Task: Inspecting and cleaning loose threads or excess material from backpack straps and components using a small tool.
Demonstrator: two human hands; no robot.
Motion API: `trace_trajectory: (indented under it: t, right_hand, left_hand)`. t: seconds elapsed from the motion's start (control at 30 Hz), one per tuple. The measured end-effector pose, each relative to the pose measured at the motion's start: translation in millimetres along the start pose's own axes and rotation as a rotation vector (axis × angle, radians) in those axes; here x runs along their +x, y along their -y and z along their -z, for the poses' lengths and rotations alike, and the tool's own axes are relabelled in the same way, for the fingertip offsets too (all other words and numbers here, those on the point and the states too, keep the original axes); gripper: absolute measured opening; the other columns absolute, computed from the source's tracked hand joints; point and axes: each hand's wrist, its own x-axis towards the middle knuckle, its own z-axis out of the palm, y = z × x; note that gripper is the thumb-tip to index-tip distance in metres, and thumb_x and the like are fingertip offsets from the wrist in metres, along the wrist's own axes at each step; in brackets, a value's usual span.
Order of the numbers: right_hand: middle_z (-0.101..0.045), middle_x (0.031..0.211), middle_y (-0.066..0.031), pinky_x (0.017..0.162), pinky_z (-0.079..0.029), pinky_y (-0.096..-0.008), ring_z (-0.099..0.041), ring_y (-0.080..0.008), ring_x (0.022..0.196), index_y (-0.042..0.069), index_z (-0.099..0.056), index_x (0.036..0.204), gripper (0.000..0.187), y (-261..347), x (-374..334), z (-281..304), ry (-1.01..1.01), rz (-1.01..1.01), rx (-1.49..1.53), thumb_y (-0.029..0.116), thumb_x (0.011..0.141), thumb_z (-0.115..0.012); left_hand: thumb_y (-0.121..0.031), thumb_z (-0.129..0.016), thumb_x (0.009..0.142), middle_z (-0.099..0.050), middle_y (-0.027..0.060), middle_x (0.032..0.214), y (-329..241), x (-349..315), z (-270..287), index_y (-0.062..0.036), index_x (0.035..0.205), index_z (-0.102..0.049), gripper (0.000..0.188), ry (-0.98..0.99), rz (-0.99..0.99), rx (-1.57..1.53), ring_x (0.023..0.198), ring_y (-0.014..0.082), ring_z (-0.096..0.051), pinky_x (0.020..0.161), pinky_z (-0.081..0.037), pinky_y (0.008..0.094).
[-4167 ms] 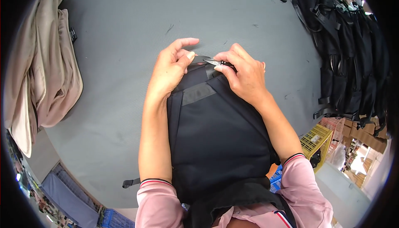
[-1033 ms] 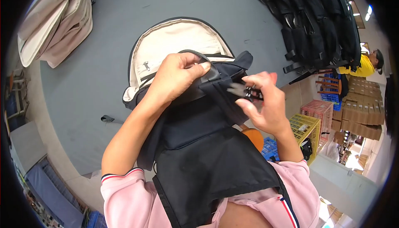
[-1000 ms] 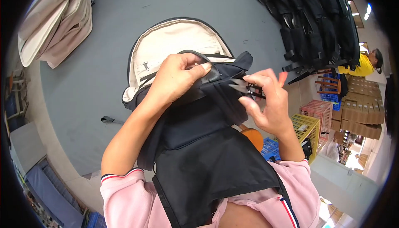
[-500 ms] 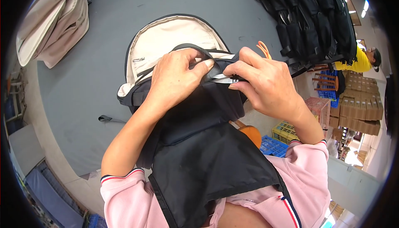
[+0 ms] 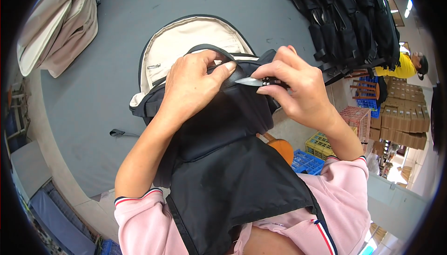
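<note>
A black backpack [image 5: 212,131] lies against my front at the table edge, its unzipped flap folded back to show a cream lining [image 5: 181,43]. My left hand [image 5: 188,87] pinches a black webbing strap [image 5: 205,47] at the bag's top edge, thumb pressed on top. In my right hand [image 5: 305,90] is a pair of small thread snips [image 5: 250,82], held by the dark grip. Their silver blades are together and point left, close to the left thumb and the strap. What lies under the left fingers is hidden.
Black backpacks [image 5: 347,22] are heaped at the table's far right, beige and brown bags [image 5: 70,27] at far left. A loose strap [image 5: 122,133] lies on the grey table [image 5: 100,101]. Beyond are plastic crates [image 5: 319,147], an orange stool [image 5: 280,151], cartons [image 5: 402,115] and a person in yellow [image 5: 398,68].
The snips' blades, apart before, have come together. My right hand has turned slightly, and the orange loop above it has dropped mostly out of sight. The left hand keeps its pinch.
</note>
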Motion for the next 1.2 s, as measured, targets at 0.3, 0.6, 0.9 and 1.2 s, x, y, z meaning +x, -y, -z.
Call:
trace_trajectory:
  t: [0.3,0.6,0.9,1.2]
  right_hand:
    - [-0.053,0.082,-0.0052,0.059,-0.045,-0.0371,-0.060,-0.0261,0.069,0.010,-0.061,0.088,0.018,2.8,8.7,-1.7,0.060,-0.004,-0.068,0.010,0.073,-0.070]
    - [-0.051,0.076,-0.0058,0.066,-0.043,-0.0346,-0.055,-0.0229,0.073,0.008,-0.065,0.094,0.030,-62.1,61.5,-60.4,-0.047,-0.333,0.243,0.027,0.072,-0.073]
    - [-0.049,0.072,-0.0025,0.057,-0.039,-0.0308,-0.050,-0.0165,0.062,0.007,-0.066,0.088,0.025,-72.0,90.3,-86.0,-0.233,-0.347,0.234,0.028,0.075,-0.072]
    - [-0.053,0.074,-0.0024,0.060,-0.044,-0.0297,-0.056,-0.0173,0.062,0.011,-0.065,0.093,0.028,-41.0,95.8,-96.8,-0.550,-0.009,0.139,0.000,0.067,-0.068]
  left_hand:
    - [-0.033,-0.059,0.083,-0.064,0.0163,0.072,3.1,4.0,4.5,-0.0020,0.091,-0.069,0.033,0.015,0.039,-0.006,0.071,0.0291,-0.063,0.067,-0.047,0.0391]
    - [0.001,-0.053,0.084,-0.062,0.0190,0.077,26.3,2.4,23.4,0.0007,0.101,-0.062,0.019,-0.282,-0.602,0.392,0.071,0.0367,-0.061,0.067,-0.049,0.0417]
    - [-0.026,-0.073,0.078,-0.062,0.0097,0.068,61.6,-18.1,60.5,0.0025,0.082,-0.061,0.031,-0.648,0.153,0.101,0.062,0.0188,-0.060,0.060,-0.049,0.0297]
    - [-0.021,-0.068,0.086,-0.061,-0.0021,0.075,70.3,3.3,53.6,-0.0031,0.096,-0.060,0.022,-0.284,0.320,-0.768,0.058,0.0037,-0.055,0.055,-0.048,0.0196]
